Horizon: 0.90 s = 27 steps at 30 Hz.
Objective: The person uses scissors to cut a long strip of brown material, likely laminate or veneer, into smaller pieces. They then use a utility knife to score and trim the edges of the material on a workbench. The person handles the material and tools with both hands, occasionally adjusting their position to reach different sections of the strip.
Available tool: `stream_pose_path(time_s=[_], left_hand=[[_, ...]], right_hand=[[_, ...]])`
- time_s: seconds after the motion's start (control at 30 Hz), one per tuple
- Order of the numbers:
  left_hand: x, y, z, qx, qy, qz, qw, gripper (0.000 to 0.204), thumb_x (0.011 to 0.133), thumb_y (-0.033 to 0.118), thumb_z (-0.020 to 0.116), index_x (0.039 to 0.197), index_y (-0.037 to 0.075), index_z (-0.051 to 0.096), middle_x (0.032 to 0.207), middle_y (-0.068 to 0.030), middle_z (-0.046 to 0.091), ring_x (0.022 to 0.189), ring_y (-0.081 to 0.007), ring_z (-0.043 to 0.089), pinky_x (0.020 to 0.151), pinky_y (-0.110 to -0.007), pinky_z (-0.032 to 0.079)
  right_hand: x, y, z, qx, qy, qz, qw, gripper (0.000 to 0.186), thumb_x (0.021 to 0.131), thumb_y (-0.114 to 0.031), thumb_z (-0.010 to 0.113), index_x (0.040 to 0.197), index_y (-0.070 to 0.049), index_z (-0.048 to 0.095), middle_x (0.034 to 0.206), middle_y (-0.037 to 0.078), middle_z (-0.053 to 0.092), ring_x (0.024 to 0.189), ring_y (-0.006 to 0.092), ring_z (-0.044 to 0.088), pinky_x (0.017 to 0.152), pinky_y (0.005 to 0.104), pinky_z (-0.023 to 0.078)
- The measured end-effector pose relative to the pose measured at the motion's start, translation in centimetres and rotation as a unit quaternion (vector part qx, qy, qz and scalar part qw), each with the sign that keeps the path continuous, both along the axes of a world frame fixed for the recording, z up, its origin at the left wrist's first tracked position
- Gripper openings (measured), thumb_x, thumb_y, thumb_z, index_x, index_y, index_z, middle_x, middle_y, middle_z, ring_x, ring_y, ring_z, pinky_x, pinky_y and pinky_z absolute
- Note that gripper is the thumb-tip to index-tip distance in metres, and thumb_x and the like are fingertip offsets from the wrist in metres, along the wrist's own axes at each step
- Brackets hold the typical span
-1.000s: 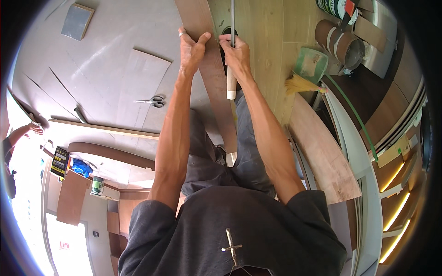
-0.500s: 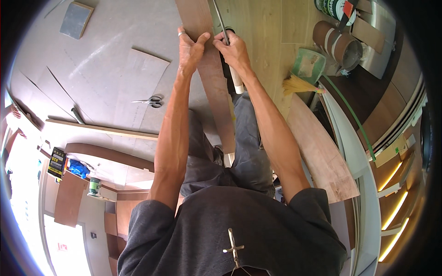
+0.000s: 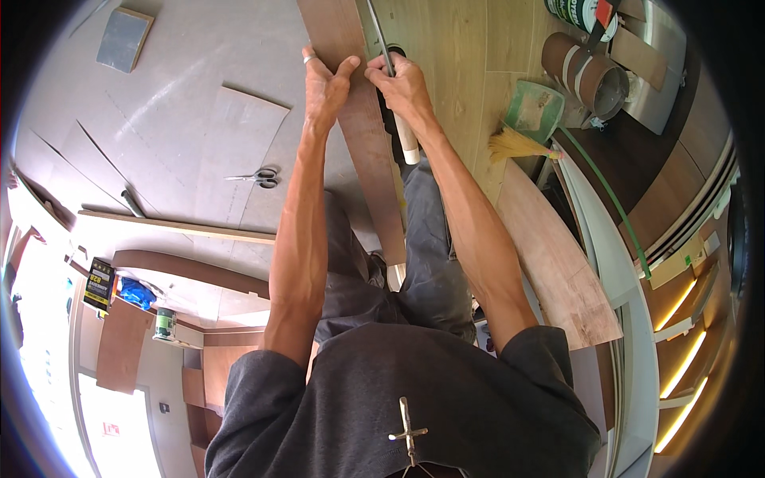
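Fingers, R hand point(image 3: 406, 86), tight round 1 tool point(image 3: 407, 143) — L hand point(image 3: 325, 92), tight on 1 brn board point(image 3: 369, 143)

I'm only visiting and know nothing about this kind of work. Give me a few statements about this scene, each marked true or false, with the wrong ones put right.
1. The right hand holds a tool with a pale handle. True.
2. The left hand holds a hammer. False: it is on the long brown board.
3. The scissors lie to the right of the board. False: they lie to its left, on the grey surface.
4. The broom's bristles are next to a green dustpan. True.
5. The brown roll has blue bands around it. False: its bands are white.
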<state>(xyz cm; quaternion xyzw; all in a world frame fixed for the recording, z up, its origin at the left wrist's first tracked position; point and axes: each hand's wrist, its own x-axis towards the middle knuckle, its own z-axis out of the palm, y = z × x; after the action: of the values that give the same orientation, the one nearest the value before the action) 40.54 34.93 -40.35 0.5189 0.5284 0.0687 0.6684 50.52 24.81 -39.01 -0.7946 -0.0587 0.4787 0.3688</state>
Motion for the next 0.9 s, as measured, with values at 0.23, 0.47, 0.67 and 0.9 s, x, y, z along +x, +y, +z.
stream_pose_path(time_s=[0.23,0.47,0.67,0.9], left_hand=[[-0.2,-0.3,-0.6,-0.012,-0.029,0.023,0.999,0.051,0.084,0.009,0.069,0.121,-0.001,0.035,0.110,-0.0177,0.058,0.099,-0.0229,0.058,0.086,-0.034,0.049],[0.0,-0.5,-0.7,-0.007,-0.030,0.035,0.999,0.051,0.084,0.014,0.072,0.119,-0.001,0.038,0.111,-0.0171,0.058,0.100,-0.0222,0.057,0.086,-0.033,0.049],[0.3,-0.3,-0.2,0.013,0.004,0.029,0.999,0.049,0.083,0.006,0.068,0.121,0.000,0.037,0.113,-0.0190,0.058,0.105,-0.0260,0.057,0.092,-0.036,0.045],[0.1,-0.4,-0.4,-0.002,0.001,0.049,0.999,0.049,0.082,0.007,0.068,0.122,0.002,0.039,0.113,-0.0188,0.061,0.105,-0.0263,0.060,0.093,-0.036,0.046]], right_hand=[[0.0,0.0,0.0,0.001,-0.015,0.006,1.000,0.021,0.080,-0.019,0.069,0.090,-0.001,0.067,0.067,0.005,0.062,0.060,0.0136,0.057,0.059,0.0307,0.047],[-0.2,0.0,0.2,0.003,-0.050,0.019,0.999,0.034,0.084,-0.025,0.066,0.104,0.002,0.063,0.071,0.012,0.064,0.063,0.0217,0.061,0.063,0.0347,0.049],[-1.3,-1.8,4.9,-0.053,0.055,0.001,0.997,0.060,0.094,-0.025,0.049,0.144,0.004,0.031,0.079,0.021,0.062,0.061,0.0278,0.059,0.064,0.0402,0.050],[-0.6,0.7,9.4,-0.053,0.225,-0.022,0.973,0.066,0.098,-0.015,0.045,0.153,-0.002,0.011,0.073,0.002,0.043,0.055,0.0110,0.047,0.049,0.0287,0.049]])
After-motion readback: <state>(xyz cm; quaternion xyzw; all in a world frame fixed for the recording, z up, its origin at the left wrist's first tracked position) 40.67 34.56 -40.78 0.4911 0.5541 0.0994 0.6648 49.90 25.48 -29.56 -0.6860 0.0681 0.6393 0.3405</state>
